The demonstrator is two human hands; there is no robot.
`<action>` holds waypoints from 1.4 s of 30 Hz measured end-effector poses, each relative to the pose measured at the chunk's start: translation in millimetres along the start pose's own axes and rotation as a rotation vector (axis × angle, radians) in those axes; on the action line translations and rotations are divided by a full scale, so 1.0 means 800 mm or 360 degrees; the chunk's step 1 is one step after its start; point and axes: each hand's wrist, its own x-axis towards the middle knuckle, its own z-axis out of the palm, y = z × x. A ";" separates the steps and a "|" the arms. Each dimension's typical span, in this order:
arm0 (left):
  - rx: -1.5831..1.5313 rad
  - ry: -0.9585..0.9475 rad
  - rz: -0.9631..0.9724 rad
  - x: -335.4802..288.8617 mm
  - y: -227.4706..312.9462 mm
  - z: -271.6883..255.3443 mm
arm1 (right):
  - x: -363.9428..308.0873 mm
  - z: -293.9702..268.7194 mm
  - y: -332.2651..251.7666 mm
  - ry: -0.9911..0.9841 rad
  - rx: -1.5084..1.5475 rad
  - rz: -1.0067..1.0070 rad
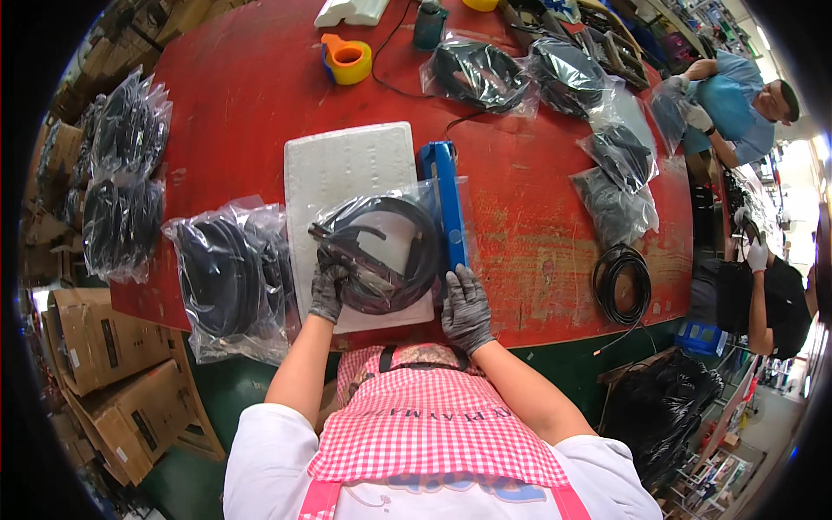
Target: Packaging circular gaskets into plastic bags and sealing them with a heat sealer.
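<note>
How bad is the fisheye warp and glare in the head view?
Head view: strong barrel warp, the red table edge bows, black vignette at corners. Bright window blowout far right. Mild specular glare on the clear bag of coiled cable under both gloved hands; centre stays sharp, rim soft.

Table (537, 199): red painted top, matt, paint scuffed and worn to bare patches nr the front edge. Foam slab (347, 169) at mid table: white, grainy, dull. Bag (381, 251) on it: clear thin plastic film, glossy, crinkled; cable (416, 251) inside is black rubbery, semi-gloss. Sealer (446, 204) along the slab's right edge: blue plastic, shiny. Both hands wear knit cloth gloves, grey, rough-looking — left hand (329, 290) on the bag, right hand (466, 310) by the front edge. Tape holder (347, 59) nr the back edge: orange/yellow plastic, smooth. Boxes (113, 381) off the left corner: brown cardboard, matt. Apron (425, 425): pink-white checked cloth.
</note>
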 end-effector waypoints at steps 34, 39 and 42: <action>0.0027 0.0169 0.0118 -0.006 0.004 0.015 | 0.001 0.003 0.000 0.0036 0.0023 -0.0090; 0.0025 0.0198 0.0090 -0.005 0.005 0.017 | 0.000 0.003 0.003 0.0044 0.0035 -0.0091; 0.0021 0.0223 0.0057 -0.003 0.003 0.014 | 0.000 0.001 0.000 0.0030 0.0028 -0.0077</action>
